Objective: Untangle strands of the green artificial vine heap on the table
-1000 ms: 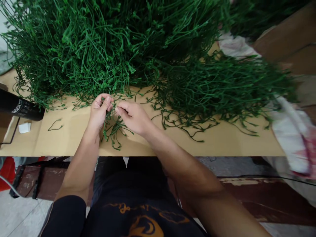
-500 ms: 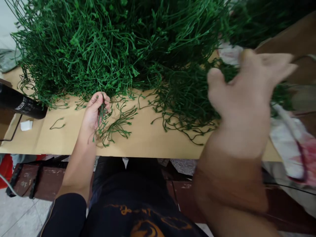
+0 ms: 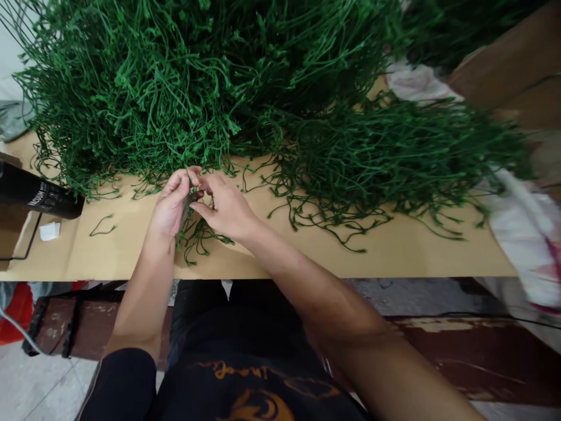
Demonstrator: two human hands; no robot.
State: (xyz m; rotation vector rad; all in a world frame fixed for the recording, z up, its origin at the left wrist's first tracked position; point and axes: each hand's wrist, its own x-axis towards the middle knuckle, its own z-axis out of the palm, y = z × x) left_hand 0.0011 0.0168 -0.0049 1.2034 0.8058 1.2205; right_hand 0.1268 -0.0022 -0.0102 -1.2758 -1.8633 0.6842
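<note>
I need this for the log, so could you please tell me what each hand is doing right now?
Left hand: closed on a bunch of green stems.
Right hand: pinching the same stems.

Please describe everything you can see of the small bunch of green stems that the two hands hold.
The small bunch of green stems is thin, wiry and branching, with tiny knobs at the tips; it looks like plastic. The left hand grips its gathered upper end, and the right hand pinches it there too. Its loose ends fan downward onto the brown cardboard, just before the big green pile.
</note>
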